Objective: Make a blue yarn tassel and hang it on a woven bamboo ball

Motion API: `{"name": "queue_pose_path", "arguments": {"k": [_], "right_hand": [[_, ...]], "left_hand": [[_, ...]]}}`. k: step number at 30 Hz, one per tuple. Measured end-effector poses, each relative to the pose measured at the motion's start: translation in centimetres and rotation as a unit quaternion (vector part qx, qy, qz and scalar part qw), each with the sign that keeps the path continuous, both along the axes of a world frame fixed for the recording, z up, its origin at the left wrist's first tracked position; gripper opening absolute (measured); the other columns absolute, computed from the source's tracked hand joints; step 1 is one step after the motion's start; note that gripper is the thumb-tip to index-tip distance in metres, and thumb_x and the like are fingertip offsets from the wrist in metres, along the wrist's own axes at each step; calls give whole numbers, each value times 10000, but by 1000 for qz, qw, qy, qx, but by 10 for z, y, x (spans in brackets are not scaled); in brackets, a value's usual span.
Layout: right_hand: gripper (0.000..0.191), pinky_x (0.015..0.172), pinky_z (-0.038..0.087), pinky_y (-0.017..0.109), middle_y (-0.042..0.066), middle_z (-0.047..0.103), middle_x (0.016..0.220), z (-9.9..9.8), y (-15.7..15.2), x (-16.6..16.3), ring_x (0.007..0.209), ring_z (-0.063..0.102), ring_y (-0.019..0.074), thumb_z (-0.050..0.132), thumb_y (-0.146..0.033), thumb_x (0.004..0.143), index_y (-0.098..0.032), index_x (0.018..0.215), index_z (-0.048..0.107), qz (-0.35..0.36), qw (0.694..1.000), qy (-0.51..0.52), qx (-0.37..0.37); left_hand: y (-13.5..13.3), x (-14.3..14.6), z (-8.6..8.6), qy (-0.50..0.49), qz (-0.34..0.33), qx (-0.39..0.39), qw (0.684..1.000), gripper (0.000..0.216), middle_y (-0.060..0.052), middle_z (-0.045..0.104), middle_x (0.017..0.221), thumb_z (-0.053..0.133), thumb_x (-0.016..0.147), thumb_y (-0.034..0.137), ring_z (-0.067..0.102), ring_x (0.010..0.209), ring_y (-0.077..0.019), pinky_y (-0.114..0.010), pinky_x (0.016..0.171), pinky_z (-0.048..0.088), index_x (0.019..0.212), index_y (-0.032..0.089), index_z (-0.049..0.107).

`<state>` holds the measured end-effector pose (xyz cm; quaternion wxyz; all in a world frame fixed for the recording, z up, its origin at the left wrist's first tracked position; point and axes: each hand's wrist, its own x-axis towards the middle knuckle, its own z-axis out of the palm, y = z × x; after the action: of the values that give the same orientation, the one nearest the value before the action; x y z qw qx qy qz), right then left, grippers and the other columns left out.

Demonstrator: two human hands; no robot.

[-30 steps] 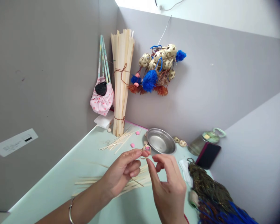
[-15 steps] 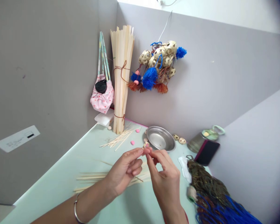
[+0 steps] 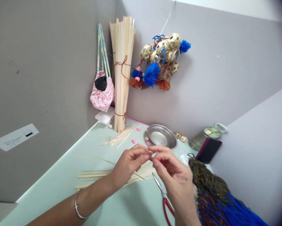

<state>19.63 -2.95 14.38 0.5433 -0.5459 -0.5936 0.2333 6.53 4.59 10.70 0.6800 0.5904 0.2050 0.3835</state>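
My left hand (image 3: 129, 163) and my right hand (image 3: 171, 172) meet above the pale green table (image 3: 89, 157), fingertips pinched together on a small loop of thin bamboo strip (image 3: 152, 153). Both hands are closed on it. A long thin strip trails down from the left hand. Loose bamboo strips (image 3: 103, 177) lie on the table just under the left hand. Red-handled scissors (image 3: 163, 197) rest on the table below my right hand.
A tied bundle of bamboo strips (image 3: 122, 72) stands in the corner beside a pink pouch (image 3: 102, 95). Woven balls with blue tassels (image 3: 159, 59) hang on the wall. A steel bowl (image 3: 162, 136), pink beads (image 3: 133, 141), a jar (image 3: 205, 138), a phone (image 3: 209, 150) and coloured threads (image 3: 216, 197) lie to the right.
My right hand moved in from open fingers to pinch the loop together with the left. Both hands dropped slightly lower; the scissors came into sight beneath the right hand.
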Motion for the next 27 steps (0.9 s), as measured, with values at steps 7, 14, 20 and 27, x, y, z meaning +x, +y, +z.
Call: {"name": "queue_pose_path", "arguments": {"k": [7, 14, 20, 27], "right_hand": [[132, 561, 389, 231, -23, 584, 650, -3, 2, 13, 580, 486, 103, 617, -275, 890, -208, 786, 662, -2, 994, 84, -74], [176, 602, 375, 241, -16, 595, 689, -8, 7, 22, 583, 474, 96, 634, -298, 881, -192, 741, 630, 37, 975, 188, -111], [172, 551, 370, 230, 2, 622, 675, -9, 7, 16, 572, 483, 102, 656, -283, 865, -179, 729, 636, 135, 952, 205, -182], [197, 555, 385, 220, 7, 613, 705, -13, 14, 13, 580, 483, 97, 654, -325, 871, -173, 747, 647, 101, 946, 254, -172]], "left_hand": [[8, -9, 1, 105, -15, 153, 983, 251, -33, 537, 1129, 585, 880, 422, 380, 614, -59, -242, 640, 403, 1008, 251, 717], [32, -30, 13, 178, -81, 209, 958, 233, 9, 612, 896, 575, 894, 347, 490, 713, -108, -263, 710, 416, 1096, 261, 653], [32, -30, 14, 177, -24, 253, 951, 172, 2, 543, 822, 572, 896, 321, 518, 765, -121, -274, 754, 425, 839, 198, 677], [26, -31, 18, 107, 27, 227, 968, 151, 14, 500, 802, 598, 885, 304, 498, 759, -109, -270, 771, 421, 798, 185, 630]]}}
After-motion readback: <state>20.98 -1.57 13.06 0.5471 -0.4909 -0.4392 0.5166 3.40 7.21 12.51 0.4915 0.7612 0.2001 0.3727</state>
